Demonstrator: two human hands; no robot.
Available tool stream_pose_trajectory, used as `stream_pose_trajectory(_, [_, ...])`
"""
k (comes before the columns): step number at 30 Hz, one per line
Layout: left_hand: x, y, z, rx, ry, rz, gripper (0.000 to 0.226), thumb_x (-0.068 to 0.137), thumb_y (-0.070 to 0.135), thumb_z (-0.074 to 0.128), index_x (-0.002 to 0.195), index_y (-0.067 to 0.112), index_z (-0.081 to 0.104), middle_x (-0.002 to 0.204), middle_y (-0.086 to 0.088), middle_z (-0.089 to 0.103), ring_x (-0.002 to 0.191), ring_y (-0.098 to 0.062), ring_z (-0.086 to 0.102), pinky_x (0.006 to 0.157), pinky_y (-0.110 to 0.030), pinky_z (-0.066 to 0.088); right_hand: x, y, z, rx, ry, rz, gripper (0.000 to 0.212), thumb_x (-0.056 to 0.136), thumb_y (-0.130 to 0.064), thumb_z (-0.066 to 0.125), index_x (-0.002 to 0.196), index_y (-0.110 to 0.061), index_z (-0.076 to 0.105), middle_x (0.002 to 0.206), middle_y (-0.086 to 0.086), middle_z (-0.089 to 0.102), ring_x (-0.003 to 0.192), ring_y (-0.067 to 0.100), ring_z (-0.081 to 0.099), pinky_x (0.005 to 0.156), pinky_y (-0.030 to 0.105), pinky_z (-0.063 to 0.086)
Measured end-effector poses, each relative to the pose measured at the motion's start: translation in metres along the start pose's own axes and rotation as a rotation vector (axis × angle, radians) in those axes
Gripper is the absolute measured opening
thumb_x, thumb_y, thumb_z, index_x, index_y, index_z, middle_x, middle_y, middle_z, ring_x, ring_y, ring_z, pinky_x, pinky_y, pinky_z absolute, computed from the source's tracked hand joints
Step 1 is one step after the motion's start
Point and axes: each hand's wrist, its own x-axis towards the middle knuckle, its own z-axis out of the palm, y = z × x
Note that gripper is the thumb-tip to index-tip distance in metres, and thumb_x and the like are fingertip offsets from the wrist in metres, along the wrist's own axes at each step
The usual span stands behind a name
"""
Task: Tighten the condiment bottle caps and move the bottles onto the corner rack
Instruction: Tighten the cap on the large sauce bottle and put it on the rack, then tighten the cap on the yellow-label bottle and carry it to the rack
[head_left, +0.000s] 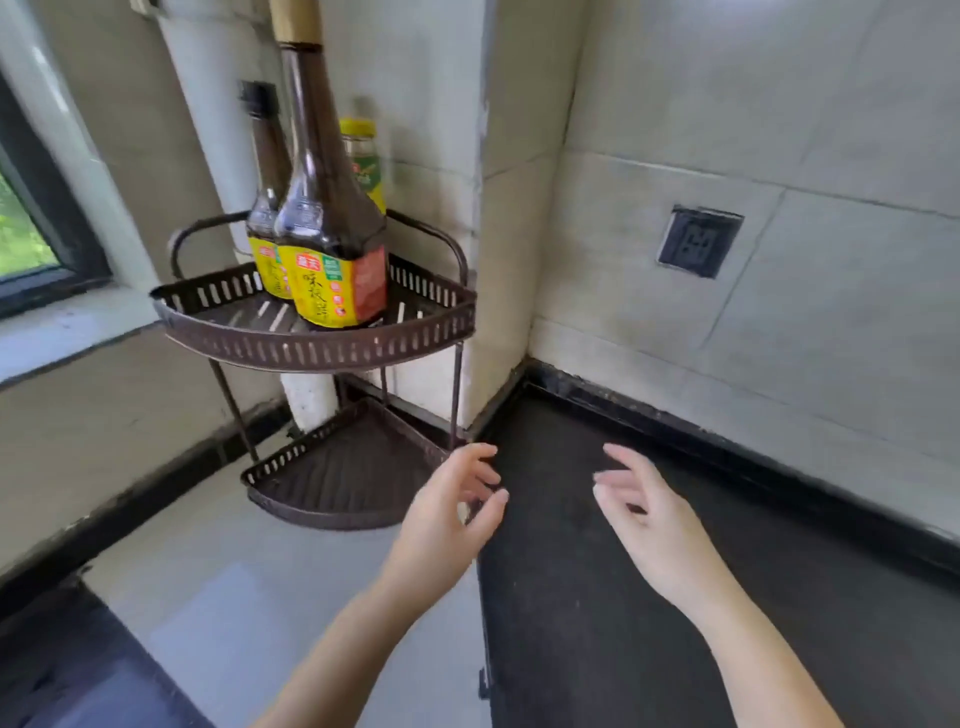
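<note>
While both of our hands hang bare over the counter, the things the task concerns all stand up and to the left of them, on the upper tier of the dark brown slotted metal corner rack. Our left hand has its fingers loosely spread and holds nothing; our right hand is likewise relaxed and empty, over the black countertop. On that upper shelf we see three bottles, all upright with their long axes vertical: the tall dark glass sauce bottle with the yellow and red label and tan neck wrap at the front, a second dark bottle with a black cap just behind and to its left, and a smaller clear bottle with a yellow cap at the back. The lower tier lies just beside our left hand. We judge the left hand the nearer one to the rack, so any further reach upward would fall to it. No bottle shows on the counter, so the moving seems largely done; we cannot tell whether the caps are tight.
</note>
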Motion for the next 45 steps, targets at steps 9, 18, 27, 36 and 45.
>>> stream_pose_trajectory(9, [-0.123,-0.002,0.151,0.081,-0.636,-0.137,0.029,0.084,0.021,0.061,0.102,0.042,0.049,0.073,0.022,0.063,0.068,0.002,0.056,0.072,-0.010,0.045,-0.161,0.121,-0.056,-0.097,-0.190,0.475,0.040,0.092,-0.044,0.044,0.131,-0.033,0.042,0.110,-0.017,0.057,0.101,0.002,0.056,0.085,0.019,0.039])
stream_pose_trajectory(18, [-0.203,0.085,0.286,0.091,-0.874,-0.045,0.025,0.087,0.025,0.058,0.095,0.047,0.049,0.084,0.010,0.064,0.075,-0.001,0.060,0.073,-0.010,0.046,-0.324,0.205,-0.133,-0.031,0.060,0.594,0.036,0.092,-0.040,0.045,0.126,-0.030,0.048,0.103,-0.015,0.058,0.090,-0.004,0.055,0.071,0.009,0.039])
stream_pose_trajectory(27, [-0.231,0.152,0.395,0.085,-1.098,0.135,0.024,0.089,0.025,0.057,0.107,0.039,0.050,0.088,0.012,0.061,0.077,-0.001,0.057,0.073,-0.009,0.045,-0.413,0.261,-0.195,0.040,0.298,0.721,0.031,0.092,-0.038,0.047,0.123,-0.030,0.050,0.096,-0.014,0.059,0.085,0.002,0.055,0.077,0.016,0.042])
stream_pose_trajectory(36, [-0.180,0.194,0.499,0.053,-1.141,0.186,0.022,0.088,0.025,0.056,0.108,0.035,0.053,0.090,0.010,0.061,0.079,-0.003,0.058,0.072,-0.008,0.043,-0.397,0.314,-0.292,0.021,0.428,0.757,0.032,0.093,-0.036,0.047,0.123,-0.027,0.052,0.094,-0.014,0.057,0.087,0.001,0.054,0.070,0.009,0.039])
stream_pose_trajectory(45, [-0.120,0.258,0.597,0.069,-1.081,0.232,0.028,0.090,0.026,0.054,0.118,0.029,0.050,0.092,0.011,0.060,0.084,-0.004,0.059,0.071,-0.009,0.044,-0.353,0.354,-0.422,-0.090,0.447,0.675,0.034,0.094,-0.036,0.045,0.127,-0.026,0.049,0.104,-0.009,0.058,0.093,0.005,0.056,0.068,0.008,0.037])
